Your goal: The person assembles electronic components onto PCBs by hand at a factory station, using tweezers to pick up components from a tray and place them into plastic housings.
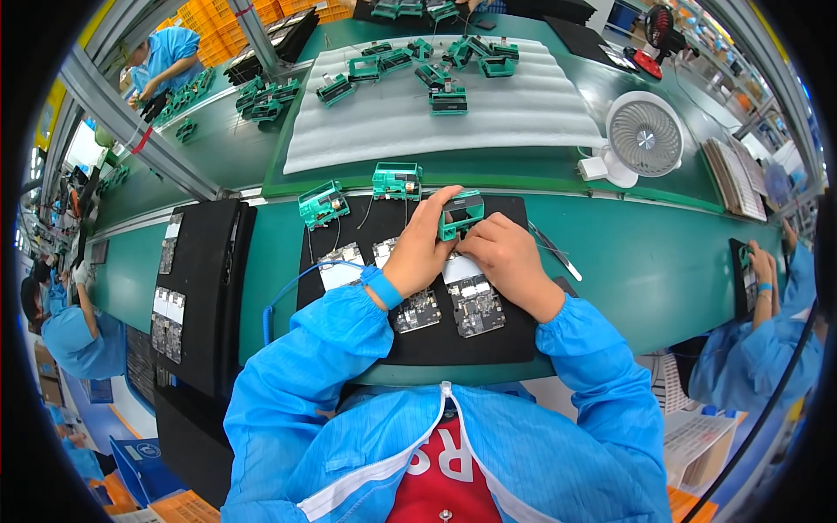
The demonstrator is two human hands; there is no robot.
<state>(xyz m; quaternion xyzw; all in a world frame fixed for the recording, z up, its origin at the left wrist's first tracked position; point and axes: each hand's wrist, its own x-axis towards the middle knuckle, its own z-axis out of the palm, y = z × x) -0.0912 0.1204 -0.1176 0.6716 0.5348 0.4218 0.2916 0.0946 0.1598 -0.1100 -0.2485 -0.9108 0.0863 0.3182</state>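
Note:
My left hand (420,248) grips a green plastic frame (463,212) between thumb and fingers, tilted above the black foam mat (410,350). Close against its lower side, my right hand (507,258) has its fingers pinched together; whatever lies between them is hidden. Below the hands, a circuit board (478,307) with a white part at its top lies on the mat. Beside it is a second circuit board (417,311), partly covered by my left wrist. Two more green frames with wires, one at the left (323,206) and one nearer the middle (398,181), sit along the mat's far edge.
Tweezers (555,251) lie right of the mat. A blue wrist-strap cord (288,292) runs off to the left, near a stack of black foam (202,296) with boards. Beyond, a white foam sheet (418,122) carries several green frames; a white fan (645,138) stands right. Co-workers sit both sides.

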